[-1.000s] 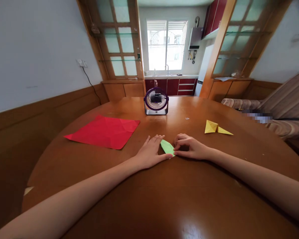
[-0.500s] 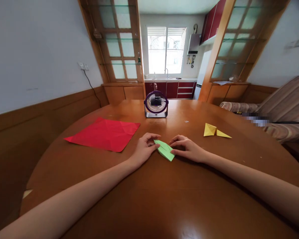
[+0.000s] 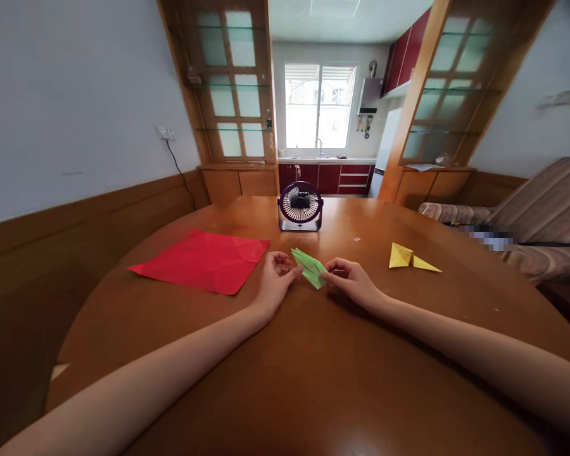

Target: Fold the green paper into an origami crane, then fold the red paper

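A folded green paper [image 3: 310, 266] is held just above the round wooden table [image 3: 313, 367], between both hands. My left hand [image 3: 275, 281] pinches its left edge with fingers curled. My right hand [image 3: 349, 278] pinches its right, lower end. The paper is a narrow pointed shape, tilted with its far tip toward the fan.
A creased red paper sheet [image 3: 204, 260] lies flat to the left. A folded yellow paper shape [image 3: 410, 258] lies to the right. A small purple desk fan [image 3: 300, 206] stands at the far middle. A striped sofa [image 3: 532, 218] sits beyond the table's right edge.
The green paper was pressed flat under both hands; now both hands have pinched its ends and lifted it off the table, a little farther away from me.
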`<state>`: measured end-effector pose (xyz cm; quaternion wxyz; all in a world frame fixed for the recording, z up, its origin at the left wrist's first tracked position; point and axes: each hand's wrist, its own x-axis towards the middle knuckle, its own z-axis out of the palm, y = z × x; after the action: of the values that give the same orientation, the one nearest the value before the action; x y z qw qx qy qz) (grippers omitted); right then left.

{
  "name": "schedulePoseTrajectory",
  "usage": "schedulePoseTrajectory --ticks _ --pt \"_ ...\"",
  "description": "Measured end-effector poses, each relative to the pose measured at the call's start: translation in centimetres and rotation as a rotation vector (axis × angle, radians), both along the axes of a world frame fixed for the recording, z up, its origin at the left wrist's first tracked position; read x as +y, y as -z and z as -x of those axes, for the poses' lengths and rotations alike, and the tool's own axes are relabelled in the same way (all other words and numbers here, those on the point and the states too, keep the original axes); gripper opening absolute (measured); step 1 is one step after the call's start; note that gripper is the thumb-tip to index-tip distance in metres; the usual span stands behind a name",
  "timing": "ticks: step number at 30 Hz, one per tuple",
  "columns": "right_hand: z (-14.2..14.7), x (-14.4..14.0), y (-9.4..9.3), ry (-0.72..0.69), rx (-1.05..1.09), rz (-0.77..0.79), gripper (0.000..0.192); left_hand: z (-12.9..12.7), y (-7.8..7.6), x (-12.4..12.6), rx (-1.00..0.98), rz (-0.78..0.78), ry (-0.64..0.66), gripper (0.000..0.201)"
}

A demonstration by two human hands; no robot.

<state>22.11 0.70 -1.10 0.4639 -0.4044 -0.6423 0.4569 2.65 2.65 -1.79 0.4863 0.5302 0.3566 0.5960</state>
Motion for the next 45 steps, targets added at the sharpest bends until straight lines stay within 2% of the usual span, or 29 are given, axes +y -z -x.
schedulePoseTrajectory --ticks 4,7,10,15,22,26,29,34,39,42,45 --pt "1.4 0.3 0.2 0.028 0.038 -0.049 0.036 0.0 0.0 0.0 0.027 0.019 0.098 0.038" --pt "2.0 0.5 0.3 -0.017 0.064 -0.077 0.036 0.0 -0.1 -0.1 0.022 0.027 0.126 0.037" --pt "1.9 0.5 0.4 -0.09 0.088 -0.066 0.036 0.1 -0.4 -0.3 0.033 0.029 0.148 0.038" --pt "1.5 0.4 0.5 -0.136 0.118 -0.032 0.034 0.2 -0.8 -0.8 0.102 -0.017 0.232 0.038" --pt "1.5 0.3 0.5 -0.114 0.098 -0.047 0.033 0.2 -0.7 -0.9 0.139 -0.073 0.308 0.032" --pt "1.4 0.2 0.5 -0.098 0.067 -0.05 0.025 0.3 -0.6 -0.9 0.153 -0.066 0.266 0.03" --pt "1.4 0.2 0.6 -0.08 0.071 -0.071 0.019 0.5 -0.4 -0.8 0.258 -0.122 0.205 0.027" --pt "1.2 0.5 0.8 -0.055 0.02 -0.135 0.018 0.7 -0.4 -0.9 0.409 -0.306 0.088 0.023" --pt "1.1 0.5 0.7 -0.029 0.069 -0.196 0.038 0.7 -0.8 -1.7 0.547 -0.534 0.007 0.02" --pt "1.1 0.3 0.6 -0.051 0.053 -0.21 0.032 1.0 -1.0 -2.1 0.664 -0.668 -0.026 0.018" --pt "1.1 0.2 0.4 -0.041 0.046 -0.198 0.028 1.3 -1.0 -2.2 0.764 -0.736 -0.009 0.015"
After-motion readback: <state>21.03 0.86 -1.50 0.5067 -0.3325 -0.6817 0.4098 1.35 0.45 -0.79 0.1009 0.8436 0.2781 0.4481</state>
